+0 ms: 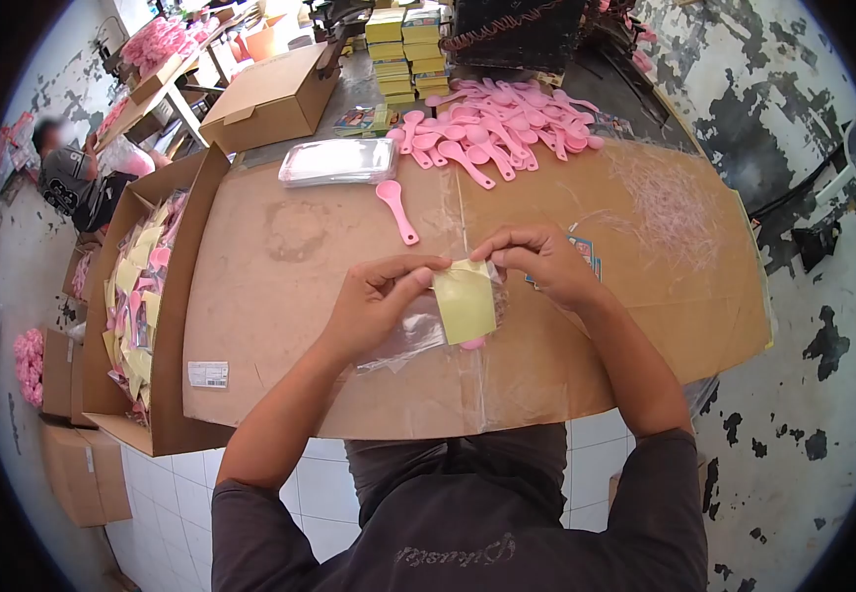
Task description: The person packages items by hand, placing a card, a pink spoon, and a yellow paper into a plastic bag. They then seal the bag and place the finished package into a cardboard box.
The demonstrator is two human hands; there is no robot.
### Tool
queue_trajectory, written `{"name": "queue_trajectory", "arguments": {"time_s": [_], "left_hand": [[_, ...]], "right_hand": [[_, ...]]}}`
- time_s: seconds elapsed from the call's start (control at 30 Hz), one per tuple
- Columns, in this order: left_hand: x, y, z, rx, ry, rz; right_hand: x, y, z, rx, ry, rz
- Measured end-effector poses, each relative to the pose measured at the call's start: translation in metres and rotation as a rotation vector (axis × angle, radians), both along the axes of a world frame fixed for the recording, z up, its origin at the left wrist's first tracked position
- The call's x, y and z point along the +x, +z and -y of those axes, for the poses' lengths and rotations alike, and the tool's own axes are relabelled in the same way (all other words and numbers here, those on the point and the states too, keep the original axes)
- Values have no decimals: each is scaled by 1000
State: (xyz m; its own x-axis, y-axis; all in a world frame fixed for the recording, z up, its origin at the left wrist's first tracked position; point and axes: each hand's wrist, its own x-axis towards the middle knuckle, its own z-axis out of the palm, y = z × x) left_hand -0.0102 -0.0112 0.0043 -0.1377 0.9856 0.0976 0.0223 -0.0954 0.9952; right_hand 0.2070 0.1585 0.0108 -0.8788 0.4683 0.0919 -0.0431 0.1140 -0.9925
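Near the middle of the cardboard-covered table, both my hands pinch the top edge of a clear plastic bag (pixel 410 335). A pale yellow card (pixel 466 306) shows at the bag, and a bit of pink (pixel 472 343) peeks out under its lower end. My left hand (pixel 374 301) is closed at the upper left corner, thumb against forefinger. At the upper right corner my right hand (pixel 543 264) is closed in the same way. Small printed cards (pixel 586 253) lie partly hidden behind my right wrist. One loose pink spoon (pixel 396 212) rests just beyond my left hand.
A heap of pink spoons (pixel 507 126) lies at the back, beside a stack of clear bags (pixel 337 162) and piled card bundles (pixel 389 54). On the left stands an open carton (pixel 174 395) of packed bags. Plastic shreds (pixel 670 202) lie right. A person (pixel 78 178) sits far left.
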Motion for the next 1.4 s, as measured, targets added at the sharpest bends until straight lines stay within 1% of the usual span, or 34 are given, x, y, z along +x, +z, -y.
{"name": "queue_trajectory", "arguments": {"time_s": [0.03,0.1,0.13,0.2,0.3,0.6,0.73,0.8,0.83,0.9,1.0,1.03,1.07,1.1,1.13,1.2,1.23,1.27,1.3,1.33,1.37,1.4], "left_hand": [[-1,0,0,-7,-24,114],[-3,1,-2,-20,-70,340],[-3,0,-3,-40,-44,261],[-3,-5,-5,-79,9,106],[-3,-9,-7,-104,11,57],[-2,-6,-5,-112,24,19],[-4,-3,-4,-2,46,17],[-4,4,-2,29,36,41],[1,10,0,74,50,83],[15,22,6,163,77,169],[3,16,21,35,-105,-6],[-2,16,29,-39,-105,1],[-5,18,39,-114,-105,9],[-12,19,49,-191,-105,17],[-25,19,60,-203,-35,-59],[-66,5,84,-34,256,26],[-88,-10,93,232,445,167],[-102,-2,101,401,560,447],[-105,11,103,586,692,641],[-93,33,101,585,659,691],[-80,47,97,586,624,741],[-81,39,92,472,580,545]], "right_hand": [[1,0,0,-4,17,-19],[0,3,2,17,-27,52],[-1,3,4,28,-48,88],[-3,0,7,-36,-23,35],[-4,-6,5,-62,2,2],[-6,-9,6,12,-18,-7],[-5,10,25,27,11,-51],[-3,10,23,50,84,42],[-2,10,22,61,121,88],[-1,17,28,18,117,53],[3,15,32,1,150,-7],[5,15,32,4,169,-30],[11,19,29,177,143,41],[18,34,29,349,116,111],[25,42,25,521,87,180],[44,37,6,702,-102,244],[54,33,-3,790,-198,276],[62,30,-11,764,-244,296],[68,27,-18,738,-288,316],[72,25,-23,714,-332,334],[76,21,-27,760,-314,360],[79,18,-31,807,-297,388]]}}
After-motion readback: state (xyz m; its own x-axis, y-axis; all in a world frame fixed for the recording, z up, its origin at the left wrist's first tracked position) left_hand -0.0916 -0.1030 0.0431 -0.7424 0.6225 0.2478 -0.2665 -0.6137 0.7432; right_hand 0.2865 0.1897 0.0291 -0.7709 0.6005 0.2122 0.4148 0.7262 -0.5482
